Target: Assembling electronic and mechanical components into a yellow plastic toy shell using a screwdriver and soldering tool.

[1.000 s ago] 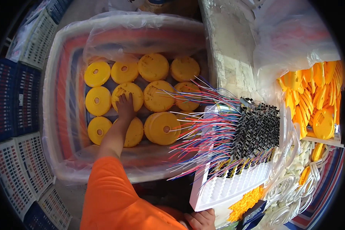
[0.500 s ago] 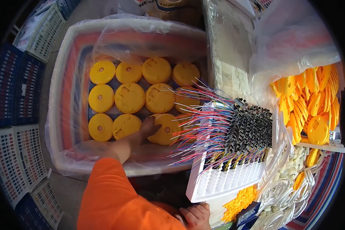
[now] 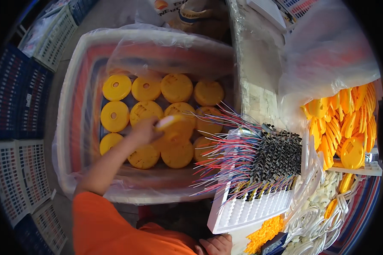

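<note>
Head view, the only one we have: the left hand [image 3: 145, 131] is pinching a yellow round housing [image 3: 176, 129] by its left edge, fingers blurred; we see the piece tilted, just right of that hand, over the other housings [image 3: 177, 88]. Those sit in rows inside a plastic-lined tub [image 3: 67, 136], around the hand on all sides, some showing a round central hole, others a flat face with cut-outs. The left forearm, orange sleeve [image 3: 102, 225], comes up from below. The right hand [image 3: 217, 245] is partly cut off at the lower edge, fingers bent; we can't tell whether it grips anything. Just above and right of it we have a white ridged tray [image 3: 251, 210] carrying rows of black connectors [image 3: 278, 151], their red, blue and white wires [image 3: 217, 146] fanning left over the tub. Right of the right hand: a heap of small orange parts [image 3: 264, 233], a dark blue box [image 3: 273, 245], loops of white cable [image 3: 304, 231]. Further up and right, stacked yellow covers [image 3: 353, 151]. Well left of the left hand, we note blue crates [image 3: 8, 97] and white crates [image 3: 23, 178].
</note>
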### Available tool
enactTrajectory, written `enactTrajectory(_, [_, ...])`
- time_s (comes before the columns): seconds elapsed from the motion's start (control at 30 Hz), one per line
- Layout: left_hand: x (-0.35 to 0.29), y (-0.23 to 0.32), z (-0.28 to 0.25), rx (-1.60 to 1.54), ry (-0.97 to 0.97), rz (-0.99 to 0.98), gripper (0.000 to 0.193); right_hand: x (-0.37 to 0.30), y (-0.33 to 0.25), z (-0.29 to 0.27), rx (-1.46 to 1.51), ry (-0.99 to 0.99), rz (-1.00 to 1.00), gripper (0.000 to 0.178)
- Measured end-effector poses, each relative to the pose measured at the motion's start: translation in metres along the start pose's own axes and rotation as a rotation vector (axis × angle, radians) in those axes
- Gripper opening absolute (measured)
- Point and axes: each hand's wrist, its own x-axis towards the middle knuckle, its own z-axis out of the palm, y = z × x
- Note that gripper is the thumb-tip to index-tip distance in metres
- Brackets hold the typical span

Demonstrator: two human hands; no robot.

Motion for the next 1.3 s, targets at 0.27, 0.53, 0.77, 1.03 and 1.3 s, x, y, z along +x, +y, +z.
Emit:
enactTrajectory(0.27, [0.059,-0.042,-0.094,0.686,0.324,-0.024,0.034,0.011,-0.002,-0.008,0.027,-0.022,0.006,0.024])
enactTrajectory(0.53, [0.165,-0.113,-0.047,0.714,0.519,-0.068,0.031,0.013,-0.001,-0.013,0.044,-0.077,0.036,0.030])
enactTrajectory(0.77, [0.170,-0.147,0.040,0.466,0.415,0.134,0.043,-0.025,0.006,-0.008,0.040,-0.228,0.079,0.051])
enactTrajectory(1.03, [0.188,-0.140,0.013,0.515,0.537,-0.119,0.076,-0.024,0.004,-0.012,0.047,-0.380,0.106,0.042])
enactTrajectory(1.3, [0.208,-0.135,0.001,0.598,0.410,-0.276,0.101,-0.018,0.002,-0.027,0.025,-0.482,0.174,0.036])
